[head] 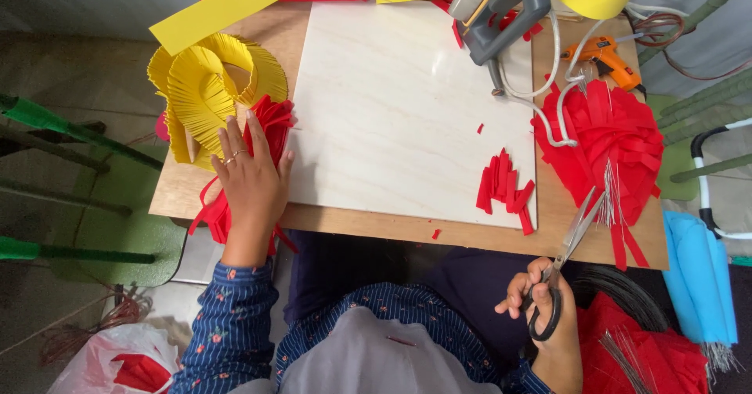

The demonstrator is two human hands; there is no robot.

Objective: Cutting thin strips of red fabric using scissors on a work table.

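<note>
Head view: our left hand lies flat, fingers spread, on the red fringed strips at the bench's left edge (nearer hand); our right hand grips scissors, blades pointing away.

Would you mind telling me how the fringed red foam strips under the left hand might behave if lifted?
The red fringed strips look thin and curl loosely, so probably floppy and light. The left hand presses them flat, suggesting they spring up. Cut fringes may tear easily.

Wooden table, white board on top; green chair beside; grey floor.
</note>
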